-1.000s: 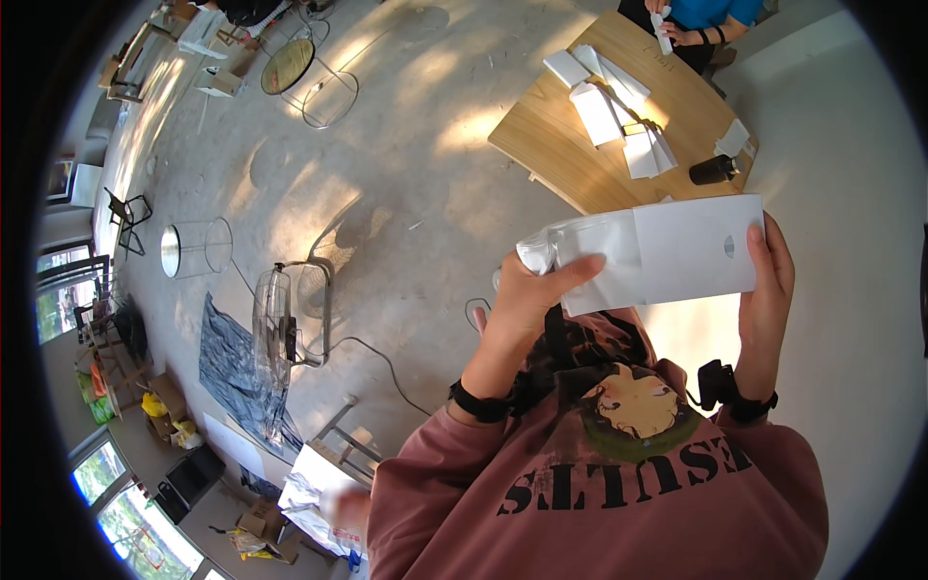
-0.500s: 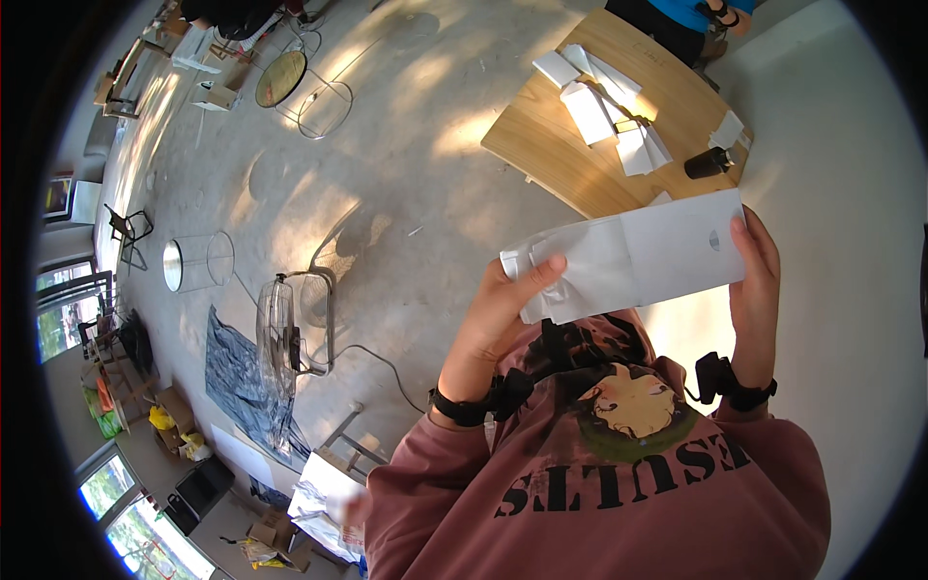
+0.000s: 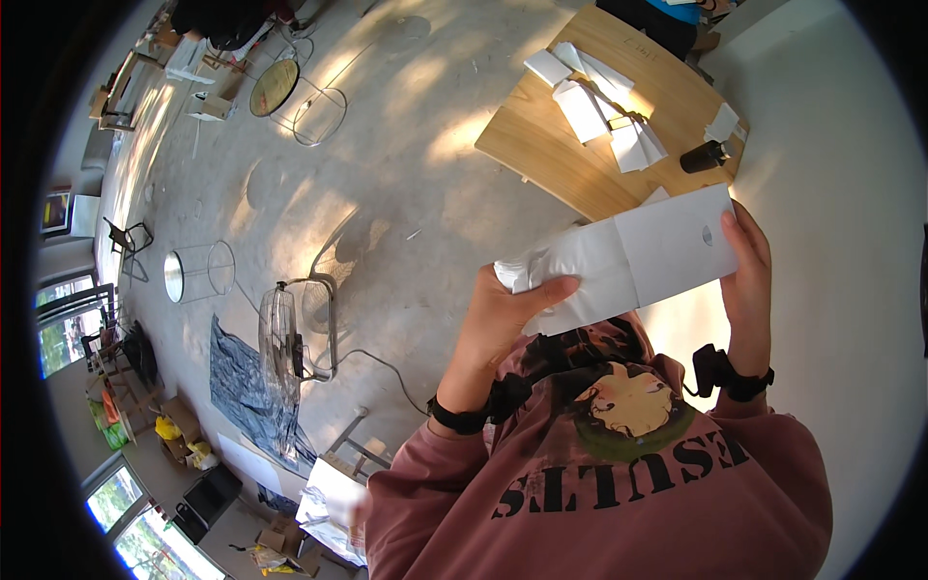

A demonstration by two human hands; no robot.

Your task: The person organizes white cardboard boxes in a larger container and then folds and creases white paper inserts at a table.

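Note:
A long white packet, flat like a slim paper box, is held up between my two hands. Its left half is wrapped in a shiny, crumpled white film or sleeve; I cannot tell which. My left hand grips the wrinkled end, thumb pressed on top and fingers underneath. At the opposite end my right hand is closed round the edge, with its fingers partly hidden behind it. A small dark oval mark shows near the right end. What is inside the packet is hidden.
Beyond the packet stands a wooden table with several white boxes and a black cylinder. A floor fan with a trailing cable stands left, beside a dark sheet. Another person is behind the table. A white wall rises right.
The film at the left end has bunched up differently, and my left thumb has slid a little inward along it. The right hand and packet have shifted slightly left.

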